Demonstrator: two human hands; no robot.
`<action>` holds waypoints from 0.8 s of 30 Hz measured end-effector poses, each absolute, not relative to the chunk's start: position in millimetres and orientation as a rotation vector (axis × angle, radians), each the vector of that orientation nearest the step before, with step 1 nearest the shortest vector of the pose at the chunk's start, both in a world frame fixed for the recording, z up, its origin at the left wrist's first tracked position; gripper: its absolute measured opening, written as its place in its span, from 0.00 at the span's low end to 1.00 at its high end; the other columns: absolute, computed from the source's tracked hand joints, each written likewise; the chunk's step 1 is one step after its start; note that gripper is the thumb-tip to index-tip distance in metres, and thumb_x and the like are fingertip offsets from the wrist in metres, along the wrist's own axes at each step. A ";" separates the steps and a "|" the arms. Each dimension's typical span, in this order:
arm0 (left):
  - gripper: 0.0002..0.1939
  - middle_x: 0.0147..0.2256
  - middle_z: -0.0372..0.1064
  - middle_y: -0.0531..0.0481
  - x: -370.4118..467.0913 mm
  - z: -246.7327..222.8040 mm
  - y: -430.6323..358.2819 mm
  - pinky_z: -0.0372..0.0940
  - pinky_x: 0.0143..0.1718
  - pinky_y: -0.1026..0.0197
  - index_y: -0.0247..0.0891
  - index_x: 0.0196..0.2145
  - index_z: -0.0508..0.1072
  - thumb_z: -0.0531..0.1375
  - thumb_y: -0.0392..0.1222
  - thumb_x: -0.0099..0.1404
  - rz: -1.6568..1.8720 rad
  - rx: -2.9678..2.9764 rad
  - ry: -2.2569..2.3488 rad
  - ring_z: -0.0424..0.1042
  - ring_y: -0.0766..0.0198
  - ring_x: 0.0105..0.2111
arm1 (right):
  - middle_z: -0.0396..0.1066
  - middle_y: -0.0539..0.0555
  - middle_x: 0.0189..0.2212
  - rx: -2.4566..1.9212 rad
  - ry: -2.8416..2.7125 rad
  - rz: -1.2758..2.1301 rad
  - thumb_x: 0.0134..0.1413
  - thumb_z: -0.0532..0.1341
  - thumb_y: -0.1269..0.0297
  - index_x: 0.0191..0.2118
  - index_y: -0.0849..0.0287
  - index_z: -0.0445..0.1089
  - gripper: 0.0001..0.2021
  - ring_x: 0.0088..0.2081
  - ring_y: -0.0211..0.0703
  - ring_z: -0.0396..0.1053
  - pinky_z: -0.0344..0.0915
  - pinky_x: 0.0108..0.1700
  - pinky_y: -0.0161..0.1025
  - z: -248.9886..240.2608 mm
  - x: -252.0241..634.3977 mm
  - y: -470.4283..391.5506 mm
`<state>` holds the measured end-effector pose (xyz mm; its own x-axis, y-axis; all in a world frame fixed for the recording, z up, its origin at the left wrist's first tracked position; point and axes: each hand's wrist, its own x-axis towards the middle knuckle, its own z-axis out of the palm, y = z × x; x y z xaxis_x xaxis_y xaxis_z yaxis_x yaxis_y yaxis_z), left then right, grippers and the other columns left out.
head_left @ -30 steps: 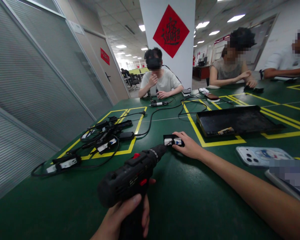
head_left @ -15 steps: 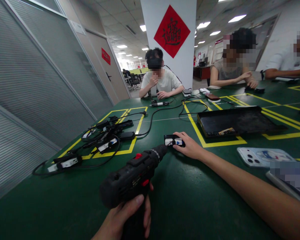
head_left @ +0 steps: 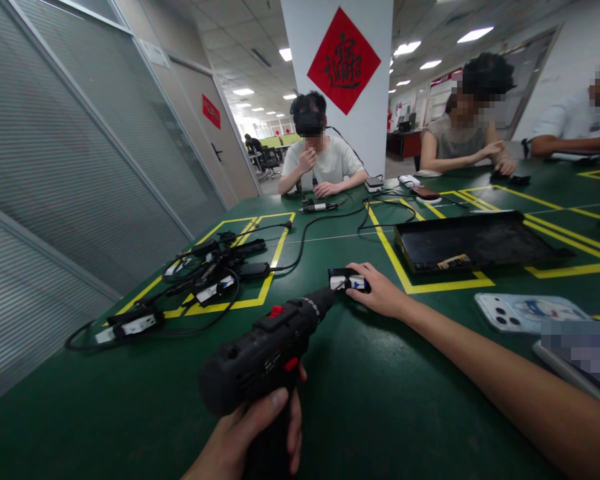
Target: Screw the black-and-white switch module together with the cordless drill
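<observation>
My left hand [head_left: 253,430] is wrapped round the handle of a black cordless drill [head_left: 260,357] with red switches. The drill points away and to the right, its chuck beside a small black and white block-shaped part [head_left: 341,281] with a blue spot. A thin bit reaches to the near face of that part; whether it sits in a screw is too small to tell. My right hand [head_left: 375,290] grips the part's right end between thumb and fingers, holding it on the green table [head_left: 395,373]. The fingertips behind the part are partly hidden.
To the left lies a tangle of black cables and white-labelled parts [head_left: 220,267]. A shallow black tray [head_left: 475,243] stands right of centre. Two phones, one in a patterned case [head_left: 530,312], lie at the right. Several people sit round the table; a pen-like tool [head_left: 320,207] lies at the far side.
</observation>
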<state>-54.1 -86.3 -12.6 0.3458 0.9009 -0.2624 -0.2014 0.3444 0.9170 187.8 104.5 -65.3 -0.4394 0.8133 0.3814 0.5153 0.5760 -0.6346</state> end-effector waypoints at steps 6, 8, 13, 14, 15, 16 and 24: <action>0.17 0.20 0.67 0.52 -52.6 -12.5 -86.7 0.61 0.23 0.59 0.39 0.50 0.55 0.51 0.46 0.65 0.900 0.949 0.933 0.69 0.60 0.18 | 0.58 0.55 0.50 -1.064 -2.136 0.583 0.53 0.59 0.57 0.57 0.50 0.55 0.26 0.46 0.46 0.64 0.61 0.50 0.45 -66.6 188.2 106.4; 0.18 0.20 0.67 0.52 -52.0 -12.3 -86.7 0.61 0.23 0.58 0.38 0.50 0.54 0.51 0.46 0.65 0.901 0.947 0.937 0.69 0.60 0.18 | 0.58 0.55 0.49 -1.064 -2.134 0.581 0.53 0.59 0.57 0.57 0.50 0.55 0.26 0.46 0.46 0.64 0.61 0.50 0.44 -66.9 188.1 106.7; 0.18 0.20 0.67 0.52 -49.7 -11.3 -86.9 0.62 0.21 0.58 0.38 0.50 0.53 0.51 0.45 0.65 0.918 0.929 0.940 0.69 0.59 0.17 | 0.59 0.55 0.49 -1.048 -2.134 0.565 0.53 0.59 0.58 0.57 0.50 0.55 0.26 0.46 0.46 0.64 0.61 0.50 0.44 -68.2 188.3 106.5; 0.18 0.20 0.67 0.52 -49.4 -11.0 -87.0 0.62 0.21 0.58 0.39 0.50 0.54 0.51 0.45 0.65 0.920 0.924 0.939 0.69 0.59 0.17 | 0.59 0.55 0.49 -1.048 -2.132 0.560 0.53 0.59 0.58 0.57 0.51 0.55 0.26 0.47 0.46 0.64 0.61 0.50 0.44 -68.5 188.3 106.5; 0.17 0.20 0.68 0.52 -49.1 -10.7 -87.2 0.62 0.21 0.58 0.39 0.49 0.54 0.51 0.45 0.65 0.919 0.916 0.941 0.69 0.59 0.17 | 0.59 0.55 0.49 -1.050 -2.132 0.555 0.53 0.59 0.58 0.57 0.51 0.55 0.26 0.46 0.46 0.64 0.61 0.50 0.44 -68.7 188.3 106.5; 0.17 0.20 0.68 0.52 -48.8 -10.4 -87.3 0.62 0.21 0.58 0.39 0.48 0.54 0.52 0.46 0.64 0.916 0.907 0.948 0.69 0.59 0.17 | 0.59 0.55 0.48 -1.052 -2.132 0.553 0.53 0.59 0.58 0.57 0.51 0.55 0.26 0.46 0.46 0.64 0.61 0.50 0.44 -68.8 188.2 106.6; 0.14 0.20 0.68 0.51 -47.7 -8.3 -87.3 0.63 0.21 0.57 0.38 0.45 0.58 0.52 0.45 0.64 0.923 0.903 0.949 0.69 0.59 0.17 | 0.59 0.56 0.48 -1.053 -2.136 0.555 0.53 0.59 0.58 0.57 0.51 0.55 0.26 0.46 0.46 0.64 0.61 0.50 0.45 -67.6 187.3 106.8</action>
